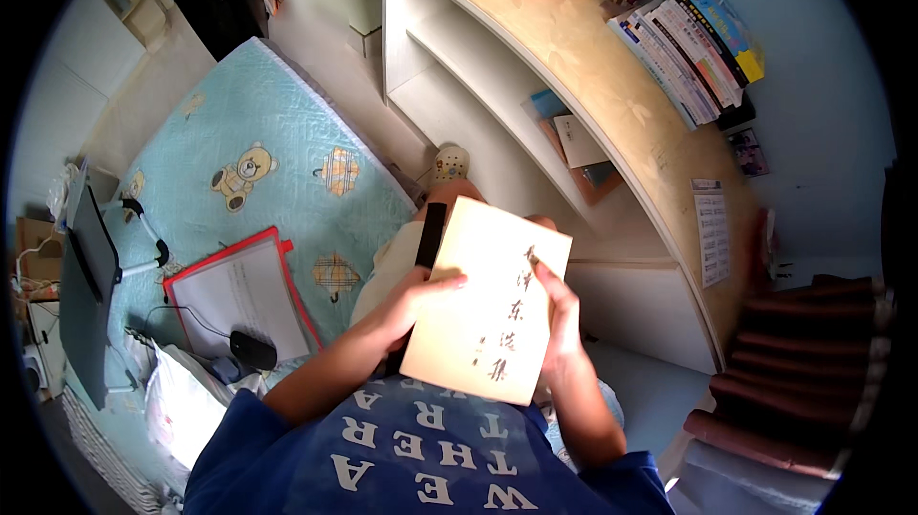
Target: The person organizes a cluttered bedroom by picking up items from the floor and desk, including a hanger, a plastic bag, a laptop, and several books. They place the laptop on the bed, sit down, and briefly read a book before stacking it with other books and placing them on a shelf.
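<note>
A cream-coloured book (478, 314) with dark brush-style characters down its cover is held in front of my body, above my lap. My left hand (411, 307) grips its left edge, the thumb lying on the cover and the fingers hidden underneath. On the opposite side my right hand (562, 324) holds the right edge, its thumb also on the cover. The book looks closed, tilted a little clockwise, and sunlight falls brightly across it.
To the left lies a bed with a blue bear-patterned cover (287, 132), bearing a red-edged folder (239, 290), a black mouse-like device (252, 350) and a white plastic bag (182, 400). A curved wooden desk (574, 56) with shelves stands at right, carrying a row of books (684, 61).
</note>
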The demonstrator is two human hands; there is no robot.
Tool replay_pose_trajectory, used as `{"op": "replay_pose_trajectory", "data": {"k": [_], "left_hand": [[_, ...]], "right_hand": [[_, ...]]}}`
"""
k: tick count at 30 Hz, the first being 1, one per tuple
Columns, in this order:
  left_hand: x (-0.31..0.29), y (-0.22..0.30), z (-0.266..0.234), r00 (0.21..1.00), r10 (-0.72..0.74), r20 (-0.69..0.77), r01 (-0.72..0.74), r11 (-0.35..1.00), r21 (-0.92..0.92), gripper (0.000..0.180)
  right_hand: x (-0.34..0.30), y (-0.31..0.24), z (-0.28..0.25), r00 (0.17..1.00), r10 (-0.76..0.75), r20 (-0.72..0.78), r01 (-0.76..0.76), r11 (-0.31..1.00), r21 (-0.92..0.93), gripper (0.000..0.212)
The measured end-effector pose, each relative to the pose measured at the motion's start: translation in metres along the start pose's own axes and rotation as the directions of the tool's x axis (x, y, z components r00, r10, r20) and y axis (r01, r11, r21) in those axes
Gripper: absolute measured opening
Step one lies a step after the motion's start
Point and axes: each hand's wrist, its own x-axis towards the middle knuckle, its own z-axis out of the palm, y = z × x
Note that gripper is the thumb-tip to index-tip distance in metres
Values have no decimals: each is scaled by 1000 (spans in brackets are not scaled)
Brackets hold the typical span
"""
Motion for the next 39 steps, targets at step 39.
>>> {"op": "replay_pose_trajectory", "data": {"k": [39], "left_hand": [[61, -24, -72, 943, 225, -246, -264, 954, -142, 67]], "right_hand": [[83, -18, 3, 991, 106, 81, -27, 756, -655, 78]]}}
